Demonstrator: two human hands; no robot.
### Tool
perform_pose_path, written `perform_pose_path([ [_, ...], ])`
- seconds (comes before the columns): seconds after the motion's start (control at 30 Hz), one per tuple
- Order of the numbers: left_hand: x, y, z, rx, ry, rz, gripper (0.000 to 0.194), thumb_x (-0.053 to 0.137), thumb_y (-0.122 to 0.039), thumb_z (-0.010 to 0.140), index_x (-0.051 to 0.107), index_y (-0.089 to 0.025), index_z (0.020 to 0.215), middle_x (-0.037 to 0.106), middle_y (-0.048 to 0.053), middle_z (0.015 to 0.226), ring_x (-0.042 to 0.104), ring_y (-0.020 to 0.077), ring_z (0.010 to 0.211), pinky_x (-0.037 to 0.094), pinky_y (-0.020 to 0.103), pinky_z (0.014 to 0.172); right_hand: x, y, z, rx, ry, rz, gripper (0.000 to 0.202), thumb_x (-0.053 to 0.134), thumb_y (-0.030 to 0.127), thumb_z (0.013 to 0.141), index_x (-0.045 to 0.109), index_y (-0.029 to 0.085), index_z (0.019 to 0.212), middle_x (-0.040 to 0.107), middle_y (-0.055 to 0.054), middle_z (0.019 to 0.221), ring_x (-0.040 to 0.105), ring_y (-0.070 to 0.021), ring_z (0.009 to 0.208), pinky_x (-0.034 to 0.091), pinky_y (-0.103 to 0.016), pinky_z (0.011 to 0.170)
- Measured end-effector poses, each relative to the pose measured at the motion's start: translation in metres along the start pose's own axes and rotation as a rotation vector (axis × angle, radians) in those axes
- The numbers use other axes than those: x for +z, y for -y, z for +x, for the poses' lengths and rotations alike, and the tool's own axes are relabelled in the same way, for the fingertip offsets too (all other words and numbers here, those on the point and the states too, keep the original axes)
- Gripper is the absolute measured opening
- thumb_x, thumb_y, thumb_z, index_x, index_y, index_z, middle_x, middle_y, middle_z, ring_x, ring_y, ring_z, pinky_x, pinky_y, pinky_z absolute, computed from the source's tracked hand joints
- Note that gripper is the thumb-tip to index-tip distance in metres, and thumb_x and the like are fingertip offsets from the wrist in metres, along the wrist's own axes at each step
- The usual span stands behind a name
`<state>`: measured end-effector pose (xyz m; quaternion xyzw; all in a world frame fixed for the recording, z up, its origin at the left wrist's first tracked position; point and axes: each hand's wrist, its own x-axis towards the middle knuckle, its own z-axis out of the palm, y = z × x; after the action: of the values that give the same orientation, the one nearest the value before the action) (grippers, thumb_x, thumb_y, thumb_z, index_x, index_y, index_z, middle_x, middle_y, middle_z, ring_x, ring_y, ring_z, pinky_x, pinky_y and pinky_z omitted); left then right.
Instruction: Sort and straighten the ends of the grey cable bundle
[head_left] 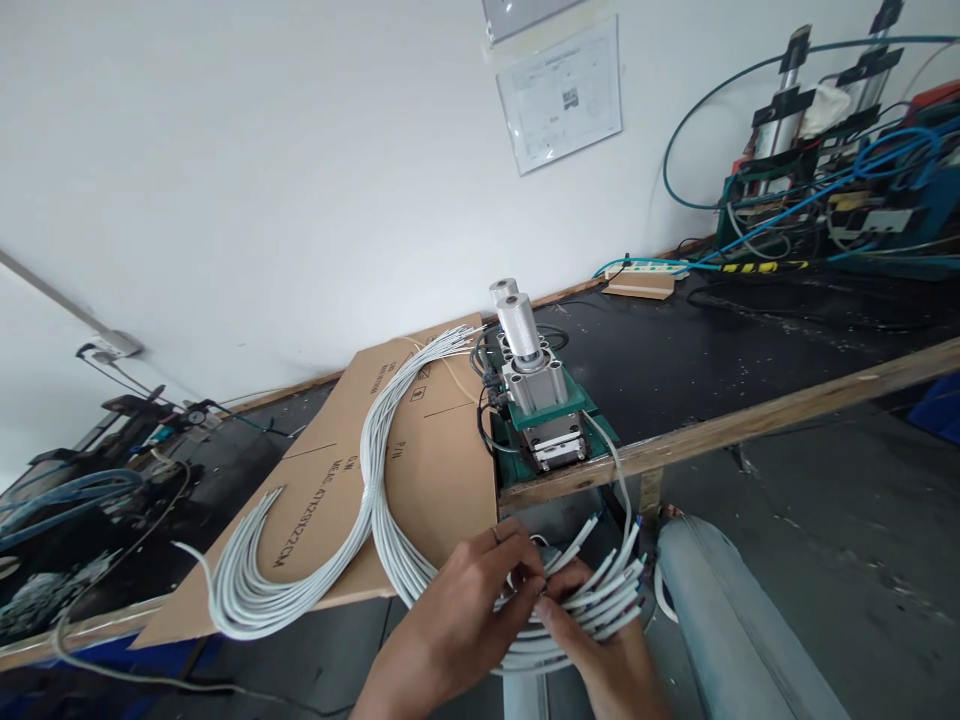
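Observation:
My left hand (472,610), with a ring on one finger, has its thumb and fingertips pressed together at the end of a white cable. The exact tip between them is hidden by the fingers. My right hand (604,650) is closed around the same cable group, its thumb touching my left fingertips. A bundle of white cables (532,650) loops under and through both hands, and several cut ends with blue and dark wires fan out at the right. The long cable bundle (375,450) runs from there over a cardboard sheet (442,450) in an S shape.
A small press with metal cylinders (532,385) stands on a green base at the table's edge, one cable hanging from it. Pneumatic machines with blue hoses (810,160) stand back right, beside a power strip (645,268). More equipment (82,480) sits at left. Below is my trouser leg (735,610).

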<state>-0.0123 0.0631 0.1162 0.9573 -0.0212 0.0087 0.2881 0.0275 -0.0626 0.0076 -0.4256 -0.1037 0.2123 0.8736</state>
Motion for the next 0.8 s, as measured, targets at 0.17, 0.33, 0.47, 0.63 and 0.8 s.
perform_pose_path([
  [0.17,0.01,0.012,0.0,-0.031,-0.13,-0.101,0.013,0.058,-0.008,0.095,0.057,-0.021,0.092,0.06,-0.001,0.095,0.055,0.0124,0.078,0.043,0.023,0.07,0.0,-0.006,0.002,-0.017,-0.059,0.015,0.038,0.085,0.056,0.073,0.068,0.023,0.083,0.061,0.001,0.077,0.056,-0.0152,0.074,0.047,-0.024,0.072],
  [0.33,0.021,0.022,-0.009,0.071,-0.253,-0.103,0.011,0.061,-0.01,0.095,0.06,-0.019,0.089,0.061,0.002,0.093,0.059,0.0114,0.079,0.047,0.02,0.072,-0.003,-0.009,0.003,0.003,-0.036,-0.018,0.038,0.083,0.059,0.074,0.076,0.027,0.093,0.06,0.002,0.075,0.052,-0.0127,0.069,0.043,-0.022,0.066],
  [0.47,0.026,0.021,-0.019,0.079,-0.319,-0.077,0.012,0.059,-0.009,0.095,0.063,-0.02,0.092,0.062,0.002,0.097,0.062,0.0109,0.087,0.047,0.019,0.079,-0.003,-0.007,0.003,0.013,0.006,0.009,0.037,0.083,0.06,0.073,0.078,0.026,0.088,0.059,0.0,0.073,0.049,-0.0124,0.065,0.041,-0.023,0.062],
  [0.63,0.028,0.017,-0.026,0.046,-0.232,-0.077,0.013,0.055,-0.015,0.1,0.065,-0.022,0.1,0.059,0.005,0.109,0.061,0.0139,0.101,0.046,0.022,0.088,-0.005,-0.004,0.003,0.043,0.022,-0.026,0.038,0.083,0.061,0.074,0.08,0.03,0.097,0.065,0.0,0.081,0.055,-0.0138,0.073,0.045,-0.023,0.069],
  [0.8,0.029,0.021,-0.026,0.06,-0.221,-0.146,0.008,0.056,-0.019,0.102,0.063,-0.023,0.099,0.059,0.004,0.108,0.06,0.0132,0.097,0.045,0.021,0.085,-0.008,0.0,0.005,-0.037,0.064,-0.086,0.036,0.08,0.062,0.077,0.078,0.028,0.087,0.067,-0.001,0.087,0.059,-0.0156,0.08,0.047,-0.024,0.075],
])
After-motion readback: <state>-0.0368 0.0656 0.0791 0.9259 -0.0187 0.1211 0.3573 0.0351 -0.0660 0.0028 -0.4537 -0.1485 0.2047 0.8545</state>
